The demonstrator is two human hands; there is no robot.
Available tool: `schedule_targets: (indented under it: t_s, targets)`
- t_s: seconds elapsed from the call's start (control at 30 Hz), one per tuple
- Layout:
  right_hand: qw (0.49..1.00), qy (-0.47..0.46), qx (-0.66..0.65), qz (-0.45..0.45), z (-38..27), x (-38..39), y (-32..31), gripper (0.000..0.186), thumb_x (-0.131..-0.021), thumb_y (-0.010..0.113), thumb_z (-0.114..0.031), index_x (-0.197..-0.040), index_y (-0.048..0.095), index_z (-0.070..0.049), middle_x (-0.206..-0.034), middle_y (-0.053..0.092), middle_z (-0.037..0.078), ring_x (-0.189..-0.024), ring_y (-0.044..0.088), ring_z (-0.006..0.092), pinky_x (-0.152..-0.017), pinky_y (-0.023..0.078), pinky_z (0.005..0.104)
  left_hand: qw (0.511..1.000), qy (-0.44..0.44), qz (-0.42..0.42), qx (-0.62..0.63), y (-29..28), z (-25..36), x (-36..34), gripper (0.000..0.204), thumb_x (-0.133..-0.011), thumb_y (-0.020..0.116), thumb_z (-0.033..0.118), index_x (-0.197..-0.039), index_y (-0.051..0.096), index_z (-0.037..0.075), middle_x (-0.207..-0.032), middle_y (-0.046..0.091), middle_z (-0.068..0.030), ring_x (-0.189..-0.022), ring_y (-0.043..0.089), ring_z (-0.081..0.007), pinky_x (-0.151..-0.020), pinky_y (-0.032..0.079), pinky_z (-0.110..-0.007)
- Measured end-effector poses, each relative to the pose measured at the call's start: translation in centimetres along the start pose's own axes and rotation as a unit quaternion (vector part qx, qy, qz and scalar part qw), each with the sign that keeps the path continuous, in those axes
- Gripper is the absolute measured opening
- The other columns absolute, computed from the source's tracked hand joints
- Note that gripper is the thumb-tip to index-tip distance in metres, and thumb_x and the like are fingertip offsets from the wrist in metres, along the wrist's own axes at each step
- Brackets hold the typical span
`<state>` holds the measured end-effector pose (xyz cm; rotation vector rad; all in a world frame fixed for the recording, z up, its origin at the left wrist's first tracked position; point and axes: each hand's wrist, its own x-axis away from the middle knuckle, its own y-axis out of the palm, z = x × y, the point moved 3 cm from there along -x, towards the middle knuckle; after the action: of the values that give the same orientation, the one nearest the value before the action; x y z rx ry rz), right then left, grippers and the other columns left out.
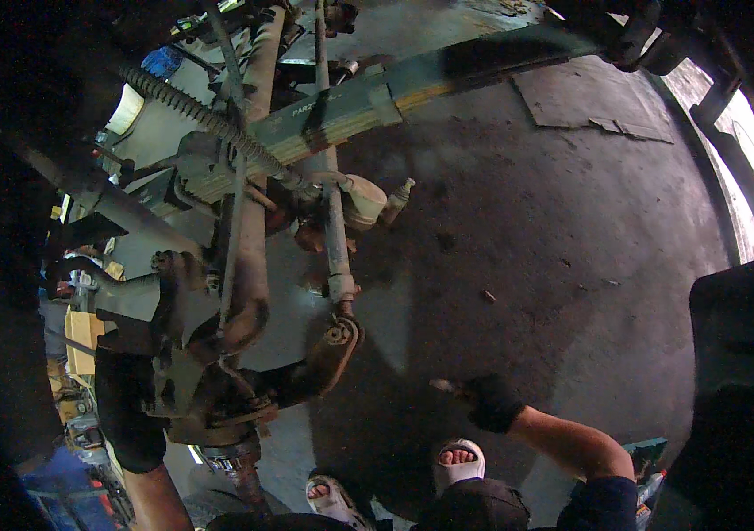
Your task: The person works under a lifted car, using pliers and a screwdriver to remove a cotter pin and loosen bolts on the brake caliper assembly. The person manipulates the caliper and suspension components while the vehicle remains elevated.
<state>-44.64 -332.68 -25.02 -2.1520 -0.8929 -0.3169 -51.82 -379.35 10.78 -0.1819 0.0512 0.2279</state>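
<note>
My left hand (pixel 132 429), in a dark glove, is raised beside the steering knuckle and wheel hub (pixel 216 425); its fingers are lost in shadow. To the right, over the floor, my dark-gloved right hand (pixel 494 404) looks closed. A pale, blurred tip (pixel 443 386) juts from it toward the left; whether this is a finger or a held piece I cannot tell. Between the hands, a curved steering arm (pixel 324 358) runs from the knuckle and joins a long tie rod (pixel 338 261) at a bolted joint.
Above stretches a leaf spring (pixel 342 115), with a coiled hose (pixel 191 108) and the axle beam (pixel 255 203) crossing it. A small bottle (pixel 397 202) shows past the tie rod. Flat cardboard (pixel 594 102) lies on the dark floor (pixel 527 239). Boxes (pixel 83 341) stand at left.
</note>
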Motion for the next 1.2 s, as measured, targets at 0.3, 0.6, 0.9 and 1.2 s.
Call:
schedule_targets:
  t_s: [0.3, 0.6, 0.9, 1.2]
  targets:
    - [0.845, -0.01, -0.511, 0.153, -6.7, -4.6, -11.2, 0.031, -0.096, 0.068, -0.019, -0.124, 0.061, -0.009, -0.093, 0.066, 0.006, -0.077, 0.066, 0.0154, -0.07, 0.055, 0.0342, 0.995, -0.013, 0.007, -0.102, -0.5, -0.3, -0.4, 0.057, -0.107, 0.042, 0.036, -0.155, 0.037, 0.006, -0.151, 0.049, -0.01, -0.133, 0.051, -0.0208, -0.11, 0.042, -0.036]
    - [0.966, -0.242, 0.033, 0.08, -17.7, -2.6, -25.6, 0.031, -0.094, 0.069, -0.022, -0.121, 0.066, -0.007, -0.104, 0.071, 0.019, -0.083, 0.071, 0.0319, -0.076, 0.057, 0.0382, 0.903, 0.181, 0.091, -0.378, -1.5, 4.1, -0.6, 0.05, -0.107, 0.045, 0.023, -0.151, 0.04, 0.002, -0.15, 0.05, -0.0137, -0.137, 0.049, -0.0247, -0.115, 0.038, -0.039]
    - [0.949, -0.259, 0.175, 0.029, -18.7, -2.4, -27.9, 0.032, -0.092, 0.069, -0.022, -0.12, 0.068, -0.007, -0.103, 0.072, 0.018, -0.091, 0.071, 0.0328, -0.083, 0.057, 0.0397, 0.729, 0.337, -0.281, -0.526, 19.4, 8.0, -4.1, 0.046, -0.101, 0.05, 0.031, -0.139, 0.052, 0.003, -0.139, 0.057, -0.0137, -0.127, 0.055, -0.0257, -0.108, 0.043, -0.039]
    - [0.925, -0.255, 0.281, 0.018, -21.3, -2.2, -30.0, 0.034, -0.091, 0.07, -0.023, -0.121, 0.067, -0.007, -0.106, 0.072, 0.017, -0.094, 0.071, 0.0303, -0.083, 0.057, 0.0379, 0.462, 0.194, -0.538, -0.678, 34.2, 5.1, -8.1, 0.048, -0.095, 0.057, 0.042, -0.127, 0.063, 0.007, -0.126, 0.065, -0.0129, -0.116, 0.062, -0.0254, -0.101, 0.048, -0.039]
